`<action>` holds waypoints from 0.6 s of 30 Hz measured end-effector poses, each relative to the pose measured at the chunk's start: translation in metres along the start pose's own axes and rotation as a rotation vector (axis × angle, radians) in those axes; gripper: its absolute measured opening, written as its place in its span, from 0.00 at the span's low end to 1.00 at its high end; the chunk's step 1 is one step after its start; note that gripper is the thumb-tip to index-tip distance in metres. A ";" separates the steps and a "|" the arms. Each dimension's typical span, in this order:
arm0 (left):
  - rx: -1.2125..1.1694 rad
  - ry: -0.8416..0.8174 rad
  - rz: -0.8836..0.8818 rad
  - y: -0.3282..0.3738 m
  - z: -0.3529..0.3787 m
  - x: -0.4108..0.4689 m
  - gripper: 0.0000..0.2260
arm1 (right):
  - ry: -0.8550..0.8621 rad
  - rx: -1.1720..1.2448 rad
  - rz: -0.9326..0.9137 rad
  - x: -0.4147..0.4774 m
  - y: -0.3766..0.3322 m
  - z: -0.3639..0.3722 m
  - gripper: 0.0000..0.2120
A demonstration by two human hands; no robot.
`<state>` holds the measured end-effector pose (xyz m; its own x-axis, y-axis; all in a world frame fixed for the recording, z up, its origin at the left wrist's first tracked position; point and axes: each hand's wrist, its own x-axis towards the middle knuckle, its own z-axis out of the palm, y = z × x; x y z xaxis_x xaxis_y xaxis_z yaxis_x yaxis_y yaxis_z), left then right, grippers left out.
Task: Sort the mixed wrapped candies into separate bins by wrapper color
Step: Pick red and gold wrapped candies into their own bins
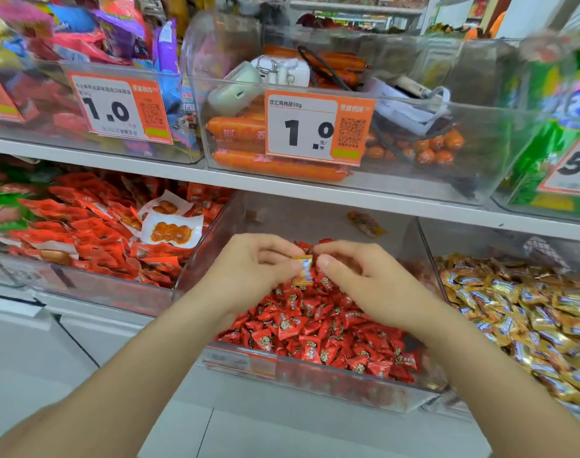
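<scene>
- Left hand [255, 269] and right hand [358, 279] are held with fingers curled, and one gold candy [302, 270] is pinched between their fingertips above the middle bin [331, 388].
- Risk: if either pinch is loosened early, the candy would likely be lost among the red candies [315, 342] before the gold candies [513, 302] toward the shelf's right edge are reached.
- Counted: two hands, one held candy, three lower-shelf bins. The heaps cannot be counted.

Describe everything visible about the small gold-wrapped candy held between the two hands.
The small gold-wrapped candy is a shiny, crinkled foil-like pillow with a pale label patch, standing roughly upright. The left hand pinches its left edge; the right hand has its thumb at the right edge, contact unclear. It hangs above the clear plastic bin of red-wrapped candies.
</scene>
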<state>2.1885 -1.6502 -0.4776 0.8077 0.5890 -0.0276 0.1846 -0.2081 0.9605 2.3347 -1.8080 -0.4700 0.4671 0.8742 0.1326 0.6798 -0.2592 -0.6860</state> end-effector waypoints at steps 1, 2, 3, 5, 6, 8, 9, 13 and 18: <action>-0.115 -0.020 -0.003 0.005 0.009 -0.005 0.06 | -0.034 0.164 0.016 -0.007 -0.005 0.000 0.12; -0.222 -0.039 -0.009 0.009 0.018 -0.010 0.06 | -0.045 0.310 0.035 -0.015 -0.010 -0.002 0.11; -0.303 -0.048 -0.012 0.014 0.027 -0.014 0.06 | -0.028 0.405 0.054 -0.022 -0.013 -0.003 0.10; -0.316 -0.035 0.026 0.020 0.044 -0.020 0.05 | 0.078 0.412 0.075 -0.036 -0.012 -0.013 0.09; -0.266 -0.016 0.051 0.021 0.053 -0.022 0.05 | 0.171 0.310 0.067 -0.043 -0.007 -0.020 0.09; -0.188 0.008 0.084 0.022 0.070 -0.023 0.03 | 0.390 -0.014 0.053 -0.057 0.004 -0.036 0.09; -0.166 0.002 0.088 0.021 0.076 -0.024 0.02 | 0.477 -0.134 0.055 -0.062 0.010 -0.044 0.09; 0.166 -0.047 0.237 0.017 0.108 -0.021 0.06 | 0.592 -0.283 0.200 -0.092 0.053 -0.087 0.09; 0.680 -0.277 0.487 0.009 0.138 -0.008 0.18 | 0.307 -0.624 0.441 -0.109 0.105 -0.112 0.15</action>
<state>2.2612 -1.7643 -0.5073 0.9740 0.1216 0.1910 0.0067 -0.8587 0.5124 2.4186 -1.9760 -0.4767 0.8372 0.5106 0.1960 0.5444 -0.8123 -0.2094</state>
